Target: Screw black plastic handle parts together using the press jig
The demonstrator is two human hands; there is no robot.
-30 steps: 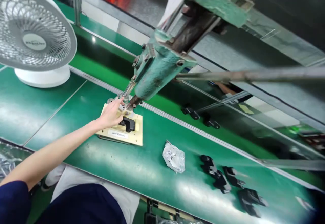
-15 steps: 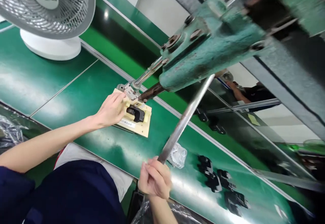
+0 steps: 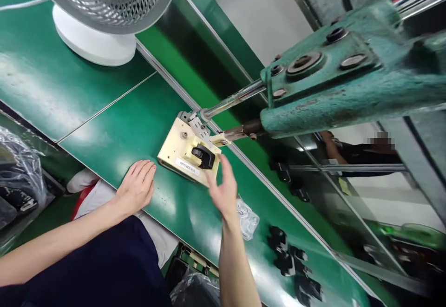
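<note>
A cream jig plate lies on the green bench under the ram of a green hand press. A black plastic part sits on the plate. My right hand hovers open just in front of the plate's near right corner, fingers stretched toward the black part, holding nothing. My left hand rests flat and open on the bench mat, a little to the left of the plate, not touching it.
A white desk fan stands at the back left. A small clear plastic bag lies right of my right hand, and several black parts lie further right. A green conveyor belt runs behind the bench. Bagged items sit low left.
My right hand let go of the press lever and came up toward the black part. My left hand left the jig plate and now lies flat on the mat. The view tilted.
</note>
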